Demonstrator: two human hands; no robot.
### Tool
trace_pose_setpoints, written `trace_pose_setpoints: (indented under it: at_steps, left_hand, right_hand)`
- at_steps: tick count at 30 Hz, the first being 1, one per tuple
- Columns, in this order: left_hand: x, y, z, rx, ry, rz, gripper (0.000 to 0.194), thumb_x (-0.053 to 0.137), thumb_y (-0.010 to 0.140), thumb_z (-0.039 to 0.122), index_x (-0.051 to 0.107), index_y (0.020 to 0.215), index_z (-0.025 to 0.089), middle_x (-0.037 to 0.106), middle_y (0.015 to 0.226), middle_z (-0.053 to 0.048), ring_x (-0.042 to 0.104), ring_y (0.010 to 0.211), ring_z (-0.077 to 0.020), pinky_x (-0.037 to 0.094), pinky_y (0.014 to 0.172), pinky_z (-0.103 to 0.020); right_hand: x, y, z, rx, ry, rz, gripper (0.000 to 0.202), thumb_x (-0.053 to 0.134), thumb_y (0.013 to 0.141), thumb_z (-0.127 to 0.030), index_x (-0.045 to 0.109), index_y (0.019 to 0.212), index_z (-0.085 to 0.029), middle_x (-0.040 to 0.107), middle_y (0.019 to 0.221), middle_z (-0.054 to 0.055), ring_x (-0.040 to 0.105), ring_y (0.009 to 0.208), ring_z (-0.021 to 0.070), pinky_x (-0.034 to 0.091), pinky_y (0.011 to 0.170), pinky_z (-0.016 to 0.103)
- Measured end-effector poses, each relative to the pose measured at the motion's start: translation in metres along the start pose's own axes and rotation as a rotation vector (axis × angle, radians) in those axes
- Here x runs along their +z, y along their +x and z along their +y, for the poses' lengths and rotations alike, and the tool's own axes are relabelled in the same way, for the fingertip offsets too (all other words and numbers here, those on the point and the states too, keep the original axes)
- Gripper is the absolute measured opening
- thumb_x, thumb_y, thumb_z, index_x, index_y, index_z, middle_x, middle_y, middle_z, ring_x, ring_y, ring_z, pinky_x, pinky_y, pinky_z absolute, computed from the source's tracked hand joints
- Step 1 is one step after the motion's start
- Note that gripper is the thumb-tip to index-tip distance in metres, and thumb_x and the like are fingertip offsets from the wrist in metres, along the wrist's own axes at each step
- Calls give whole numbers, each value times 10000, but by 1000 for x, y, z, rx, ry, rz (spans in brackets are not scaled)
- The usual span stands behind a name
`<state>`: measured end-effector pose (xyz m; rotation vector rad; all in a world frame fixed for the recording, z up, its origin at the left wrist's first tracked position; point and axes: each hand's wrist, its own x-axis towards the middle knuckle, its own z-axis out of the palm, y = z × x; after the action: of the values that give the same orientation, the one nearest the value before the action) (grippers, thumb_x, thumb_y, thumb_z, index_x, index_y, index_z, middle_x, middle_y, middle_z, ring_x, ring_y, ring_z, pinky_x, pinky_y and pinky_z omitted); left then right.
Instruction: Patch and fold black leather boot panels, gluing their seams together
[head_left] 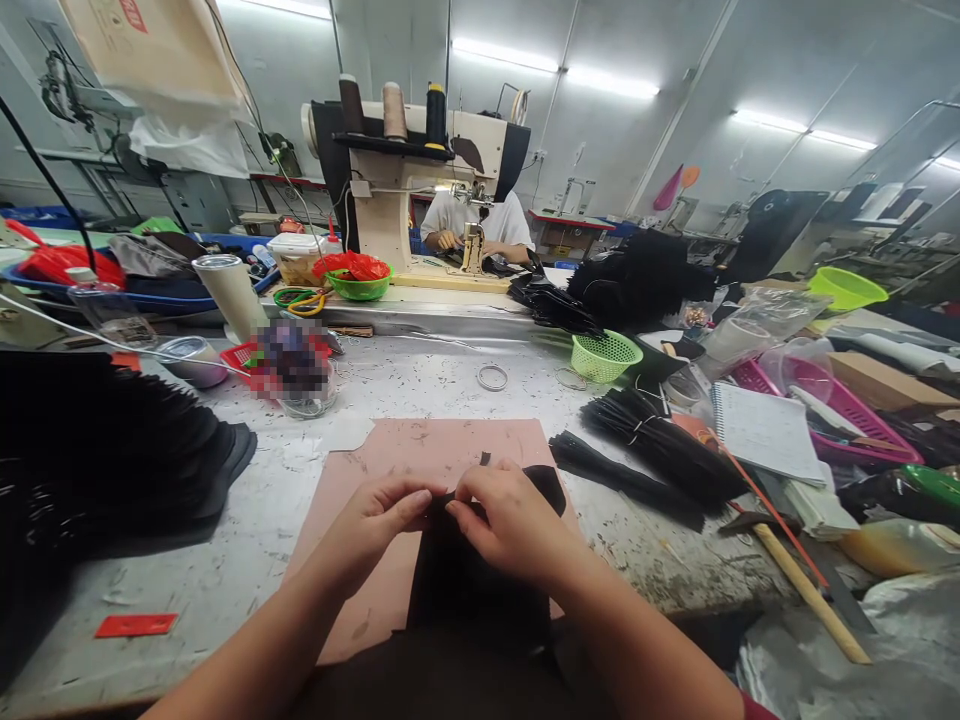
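Observation:
A black cut piece of material (480, 585) lies over a pink board (360, 560) in front of me. At its upper edge, my left hand (382, 515) pinches the material between thumb and index finger. Close beside it, my right hand (510, 520) is bent over the same edge, its fingers closed on it. A small dark strip end (486, 458) sticks up behind my right hand, and a rounded black part (547, 485) shows to its right. My hands hide most of the gripped edge.
A tall stack of black pieces (150, 450) stands left. Bundled black strips (660, 440), a green basket (606, 355) and a hammer (810, 590) lie right. Behind is a sewing machine (375, 200) with thread cones; a person in a white shirt (514, 220) works beyond it.

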<state>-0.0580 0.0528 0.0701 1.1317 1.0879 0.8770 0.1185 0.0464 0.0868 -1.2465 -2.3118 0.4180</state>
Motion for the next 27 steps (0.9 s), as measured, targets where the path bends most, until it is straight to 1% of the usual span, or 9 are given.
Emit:
trace_pose_setpoints:
  at_steps: [5,10,14,16,19,21,23,25,27]
  left_hand:
    - [6,-1,-1,88,35,48,215,741,557,233,712,767,196,706,808,-42,623,818,-210,493,780,-285]
    - [13,-2,-4,152,45,117,138,709,583,210,711,721,206,713,760,-25,634,755,-194,507,718,-264]
    - [16,-1,-4,131,20,160,136,726,543,220,709,676,194,709,711,-29,632,705,-191,510,661,-257]
    - [17,-1,-3,107,-12,186,141,733,519,229,703,650,186,703,683,-29,627,684,-188,510,638,-257]
    - [18,-4,-3,77,-33,223,145,723,517,242,695,644,179,694,664,-22,620,666,-178,507,627,-260]
    - [18,-7,-4,79,1,225,139,709,533,242,693,655,178,693,669,-20,618,667,-175,506,625,-262]
    - [17,-8,-4,100,50,209,126,697,550,239,690,661,179,694,676,-19,620,678,-177,508,640,-268]
    - [16,-9,-5,120,88,190,117,685,571,247,683,668,182,695,682,-17,624,694,-179,511,667,-277]
    - [14,-8,-5,127,111,179,123,674,589,260,672,683,182,695,697,-17,628,715,-182,512,694,-286]
  right_hand:
    - [1,0,0,0,-7,6,114,507,812,-174,515,697,-174,577,633,-12,423,551,120,331,675,285]
    - [2,-1,1,-3,-13,9,104,495,820,-167,520,720,-170,582,658,-7,426,560,121,322,666,284]
    - [1,-3,1,-2,-9,8,104,497,827,-174,529,729,-169,578,667,-8,441,576,123,322,664,285]
    - [1,-3,2,-9,0,17,89,513,820,-189,539,737,-173,582,721,0,460,608,125,330,675,286]
    - [-2,-4,4,-7,30,30,70,579,761,-209,544,709,-177,590,914,29,502,716,137,343,723,291]
    - [-4,-4,5,-10,69,24,94,591,736,-194,531,667,-174,588,1014,34,528,800,147,334,771,300]
    - [-5,-4,6,-24,102,-12,107,569,744,-165,518,650,-170,618,958,18,545,791,134,317,790,303]
    - [-6,-2,7,-31,103,-51,100,551,758,-153,521,663,-166,634,818,-5,544,710,112,305,776,300]
    - [-7,-1,7,-22,83,-74,90,545,770,-161,530,681,-161,622,730,-20,524,645,99,296,757,298]
